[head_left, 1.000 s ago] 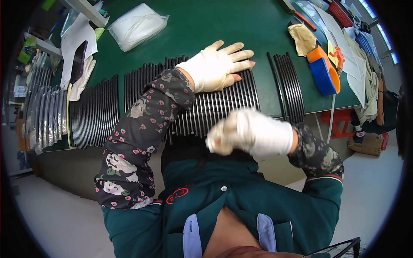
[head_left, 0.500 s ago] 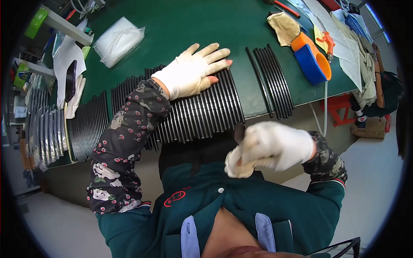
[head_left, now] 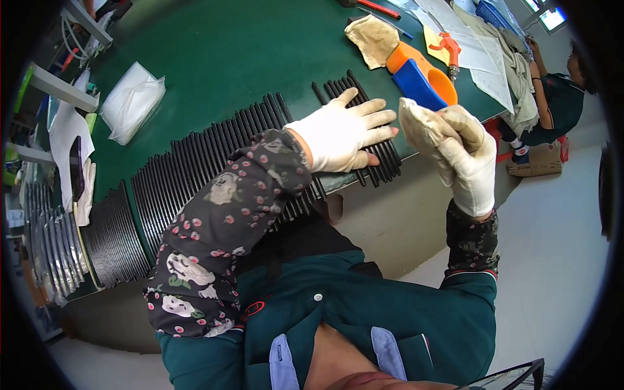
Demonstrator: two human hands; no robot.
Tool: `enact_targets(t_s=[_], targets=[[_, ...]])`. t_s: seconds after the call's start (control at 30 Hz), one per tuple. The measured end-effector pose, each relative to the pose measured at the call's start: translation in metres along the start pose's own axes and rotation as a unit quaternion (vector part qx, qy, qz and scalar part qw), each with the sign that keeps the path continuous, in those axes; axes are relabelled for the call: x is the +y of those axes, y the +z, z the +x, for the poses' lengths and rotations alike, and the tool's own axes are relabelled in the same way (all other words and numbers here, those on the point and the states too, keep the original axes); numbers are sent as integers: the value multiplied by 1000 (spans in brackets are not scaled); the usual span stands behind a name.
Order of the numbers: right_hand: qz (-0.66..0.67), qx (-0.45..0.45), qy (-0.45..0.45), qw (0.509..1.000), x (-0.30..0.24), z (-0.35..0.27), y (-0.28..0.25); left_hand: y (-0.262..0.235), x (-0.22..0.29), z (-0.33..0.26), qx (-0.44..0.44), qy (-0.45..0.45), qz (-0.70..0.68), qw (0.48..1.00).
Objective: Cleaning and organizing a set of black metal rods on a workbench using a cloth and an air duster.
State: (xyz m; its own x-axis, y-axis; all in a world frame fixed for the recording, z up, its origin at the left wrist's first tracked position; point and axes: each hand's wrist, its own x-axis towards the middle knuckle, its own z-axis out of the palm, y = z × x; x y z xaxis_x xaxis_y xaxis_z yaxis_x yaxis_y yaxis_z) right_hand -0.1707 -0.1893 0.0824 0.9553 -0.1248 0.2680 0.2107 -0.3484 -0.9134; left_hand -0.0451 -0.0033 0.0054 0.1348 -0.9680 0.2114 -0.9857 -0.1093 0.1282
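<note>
The left hand (head_left: 341, 133), in a pale work glove, lies flat with fingers spread on a row of thin black strips (head_left: 260, 140) set side by side near the front edge of the green tabletop (head_left: 214, 58). The right hand (head_left: 458, 153), gloved the same, is lifted clear of the tabletop's edge and curled round a crumpled tan cloth (head_left: 416, 123), fingers pressed closed on it.

The strips look stiff, narrow and light, probably smooth plastic or coated metal, and lie loose enough that a flat palm is a fair way to keep the row from sliding; a single one would be best pinched near an end, where it juts past its neighbours. The cloth is soft and limp, so it handles best bunched in the fist, as it is now.

A second tan cloth (head_left: 372, 39) lies farther back, beside an orange-and-blue tool (head_left: 419, 78), with paper sheets (head_left: 471, 52) to the right. A clear plastic bag (head_left: 132, 101) sits at the left, and more black strips (head_left: 114, 234) fan out at the tabletop's left corner.

Compared with half a second ago, the right hand has come up from in front of the chest to the level of the tabletop's edge, on the right of the row. The left hand stays pressed on the strips, much as before.
</note>
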Motion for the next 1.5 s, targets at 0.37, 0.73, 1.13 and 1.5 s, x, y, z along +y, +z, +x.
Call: enact_targets(t_s=[0.37,0.73,1.13,1.5], targets=[[19,-77,8,997,13,26,19,-55,-24,-63,52,-115,29,992],[-12,-572,-158,805,21,9,77,-14,-35,-42,-38,-151,80,985],[60,-536,-177,823,34,14,86,-14,-34,-42,-18,-141,64,988],[102,-558,-140,811,32,10,70,-10,-35,-42,-7,-141,60,988]])
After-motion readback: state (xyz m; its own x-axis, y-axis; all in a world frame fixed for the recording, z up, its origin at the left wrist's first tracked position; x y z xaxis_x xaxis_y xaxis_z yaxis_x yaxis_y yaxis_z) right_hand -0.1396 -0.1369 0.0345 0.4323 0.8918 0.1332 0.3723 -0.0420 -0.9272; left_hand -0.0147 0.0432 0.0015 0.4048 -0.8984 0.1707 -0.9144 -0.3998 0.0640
